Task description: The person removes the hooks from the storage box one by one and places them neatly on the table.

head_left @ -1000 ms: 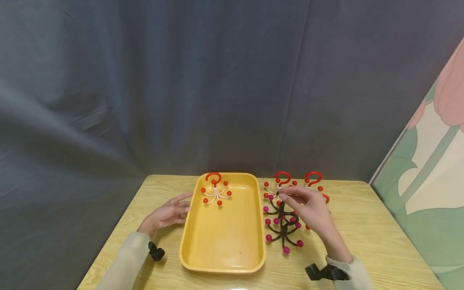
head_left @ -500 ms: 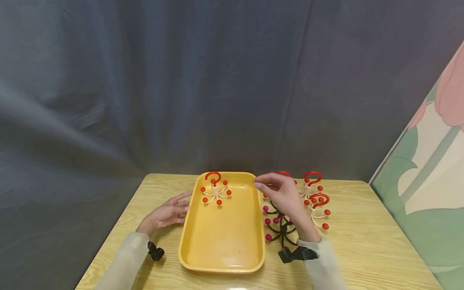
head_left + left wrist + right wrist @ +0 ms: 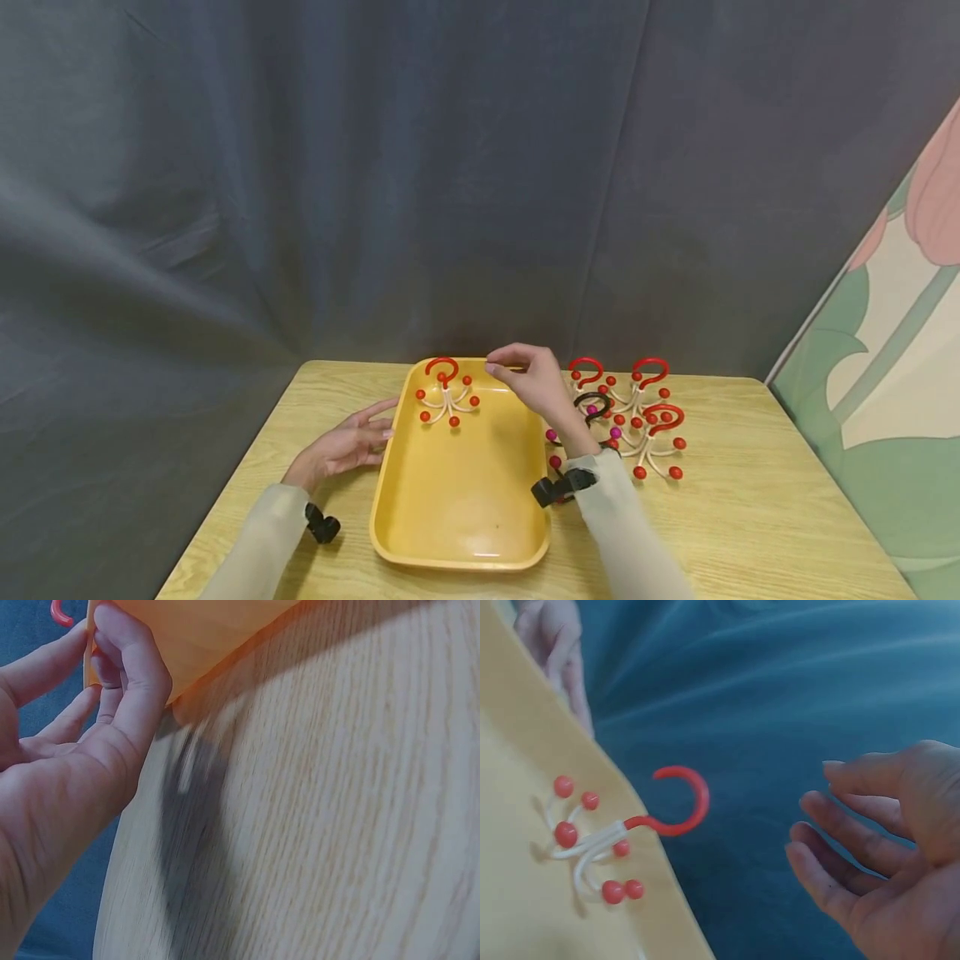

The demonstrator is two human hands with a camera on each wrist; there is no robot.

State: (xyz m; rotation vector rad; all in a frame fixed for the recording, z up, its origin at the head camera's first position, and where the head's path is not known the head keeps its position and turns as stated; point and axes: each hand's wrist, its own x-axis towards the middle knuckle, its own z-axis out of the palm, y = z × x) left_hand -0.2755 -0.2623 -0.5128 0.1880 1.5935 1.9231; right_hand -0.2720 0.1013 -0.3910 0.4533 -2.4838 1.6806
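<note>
My left hand (image 3: 348,442) rests its fingers against the left wall of a yellow tray (image 3: 465,492), which the left wrist view (image 3: 112,712) also shows. Inside, near the far left corner, stands an octopus-like massager (image 3: 447,400) with a red hook, pale legs and red ball tips. My right hand (image 3: 528,379) hovers over the far right rim of the tray, fingers slightly bent. In the right wrist view that hand (image 3: 885,840) holds nothing, and a gap separates it from the massager's red hook (image 3: 697,802).
To the right of the tray stand several similar massagers, such as a red-hooked one (image 3: 651,446) and a black-hooked one (image 3: 592,400) with magenta balls. My right forearm partly covers the black ones. A dark curtain (image 3: 450,183) hangs behind the wooden table (image 3: 757,500).
My right hand has moved left from above the massagers on the table to the tray's far right side. My left hand and the massager in the tray have stayed in place.
</note>
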